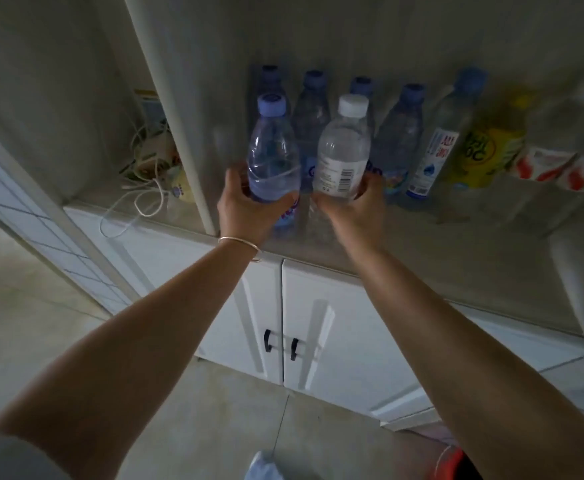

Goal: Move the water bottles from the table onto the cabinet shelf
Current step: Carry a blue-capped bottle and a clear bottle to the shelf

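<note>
bottle row (399,133) blocks shelf back, front shelf ledge (457,258) free

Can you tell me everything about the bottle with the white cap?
The white-capped bottle is clear plastic with a ribbed white screw cap, shut. A pale label with small print and a barcode wraps its lower half. It looks filled with clear water. It stands nearly upright, tilted slightly, at the front of the cabinet shelf, ahead of a row of blue-capped bottles. The right hand grips its base; whether it rests on the shelf cannot be told.
</note>
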